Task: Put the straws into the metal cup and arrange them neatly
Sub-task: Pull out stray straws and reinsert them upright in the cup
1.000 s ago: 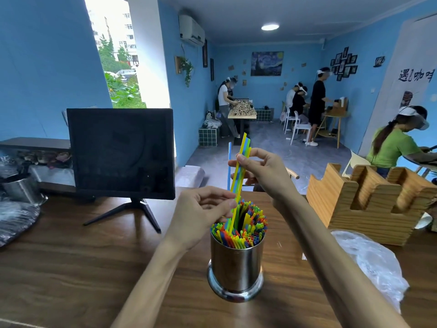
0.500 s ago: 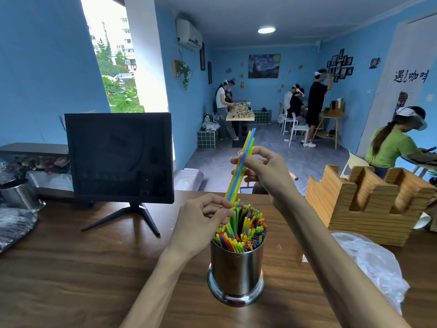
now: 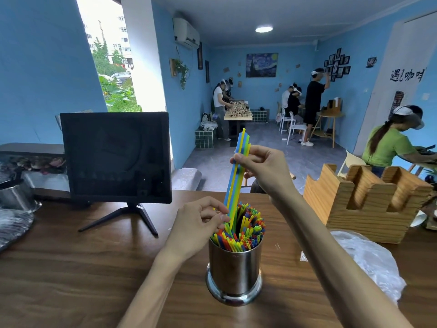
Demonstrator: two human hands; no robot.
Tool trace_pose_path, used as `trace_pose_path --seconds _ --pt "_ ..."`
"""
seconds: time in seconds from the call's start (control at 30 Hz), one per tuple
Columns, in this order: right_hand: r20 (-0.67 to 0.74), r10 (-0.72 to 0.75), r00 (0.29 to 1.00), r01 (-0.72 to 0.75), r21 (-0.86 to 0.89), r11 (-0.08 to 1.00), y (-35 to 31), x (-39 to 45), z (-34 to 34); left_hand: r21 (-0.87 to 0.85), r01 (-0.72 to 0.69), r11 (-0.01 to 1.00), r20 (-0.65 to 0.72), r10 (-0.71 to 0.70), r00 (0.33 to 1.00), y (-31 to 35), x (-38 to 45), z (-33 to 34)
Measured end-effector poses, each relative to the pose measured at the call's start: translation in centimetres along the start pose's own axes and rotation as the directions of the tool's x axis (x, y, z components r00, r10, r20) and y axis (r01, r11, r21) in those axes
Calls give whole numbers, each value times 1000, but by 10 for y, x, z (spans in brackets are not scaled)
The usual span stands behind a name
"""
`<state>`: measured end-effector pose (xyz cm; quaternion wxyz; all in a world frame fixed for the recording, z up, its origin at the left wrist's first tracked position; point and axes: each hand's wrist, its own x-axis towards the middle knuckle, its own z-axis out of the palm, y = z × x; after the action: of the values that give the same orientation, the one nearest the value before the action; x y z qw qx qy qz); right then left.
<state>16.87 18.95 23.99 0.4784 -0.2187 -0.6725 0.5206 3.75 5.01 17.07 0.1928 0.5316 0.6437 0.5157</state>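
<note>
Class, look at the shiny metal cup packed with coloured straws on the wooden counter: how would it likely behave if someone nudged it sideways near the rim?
The metal cup is tall and narrow, so a high push might tip it. Its flared base probably steadies it somewhat. The straws look light, adding little weight; it may slide on the smooth counter.

**Blue-walled café room busy behind a wooden counter**

A dark monitor (image 3: 115,157) on a tripod-style stand sits at the left of the brown wooden tabletop (image 3: 71,275), with a notched wooden holder (image 3: 364,204) at the right and crumpled clear plastic (image 3: 369,261) lying in front of it. A steel pot (image 3: 14,195) stands at the far left. Beyond, several people wearing headsets work at tables; an air conditioner (image 3: 186,33) and a Starry Night print (image 3: 261,65) hang on the walls.
</note>
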Motion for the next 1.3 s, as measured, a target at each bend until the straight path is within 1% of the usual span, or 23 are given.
trace_pose_path --seconds 0.13,0.2,0.27,0.33,0.37,0.43,0.5,0.57,0.63,0.67,0.73,0.8,0.87,0.93,0.97,1.03,1.13,1.2,1.27,1.3 --pt "-58 -53 997 53 -16 998 0 0 1 -3 61 998 -11 -61 998 5 3 -6" --pt "-74 -71 995 70 -20 997 0 2 -1 91 48 995 -36 -45 998 8 6 -11" --pt "-75 -90 993 87 -36 996 0 5 -2 187 35 982 -94 -17 995 13 11 -17" --pt "-52 -137 989 132 -94 987 -2 8 -4 161 19 987 -168 8 986 26 19 -21" --pt "-14 -177 984 173 -136 975 -4 9 -4 108 -12 994 -184 31 982 36 25 -23" --pt "121 -252 960 273 -215 938 -10 9 -3 -38 -104 994 -190 95 977 59 38 -26" --pt "250 -279 927 344 -275 898 -16 9 -1 -121 -199 972 -188 175 967 81 49 -31" --pt "317 -296 901 399 -340 852 -19 11 -1 -138 -252 958 -145 233 962 94 56 -36" --pt "352 -316 881 450 -420 788 -21 12 -3 -144 -255 956 -114 239 964 97 61 -40" --pt "363 -315 877 463 -458 759 -22 12 -5 -118 -253 960 -110 241 964 96 63 -43" --pt "368 -291 883 455 -519 724 -24 11 -8 10 -272 962 -96 272 957 92 65 -46" --pt "382 -237 893 425 -546 722 -22 10 -10 121 -293 949 -60 301 952 87 67 -48" --pt "404 -179 897 395 -551 735 -20 9 -12 191 -297 935 -33 309 950 83 68 -49" --pt "429 -169 887 409 -565 716 -17 7 -11 263 -297 918 3 307 952 77 68 -47" --pt "446 -165 880 418 -561 715 -16 6 -10 272 -288 918 34 290 956 74 69 -46" --pt "477 -147 867 421 -540 729 -15 3 -9 213 -256 943 88 243 966 69 68 -44" --pt "494 -101 863 395 -538 745 -8 4 -10 129 -218 967 111 205 972 61 68 -41" --pt "485 -65 872 346 -517 783 -2 4 -12 67 -185 980 112 177 978 54 68 -40" --pt "464 -37 885 279 -466 840 5 3 -16 -34 -136 990 94 139 986 44 68 -40" --pt "455 -20 890 257 -464 848 10 4 -20 -83 -114 990 80 121 989 40 67 -40"
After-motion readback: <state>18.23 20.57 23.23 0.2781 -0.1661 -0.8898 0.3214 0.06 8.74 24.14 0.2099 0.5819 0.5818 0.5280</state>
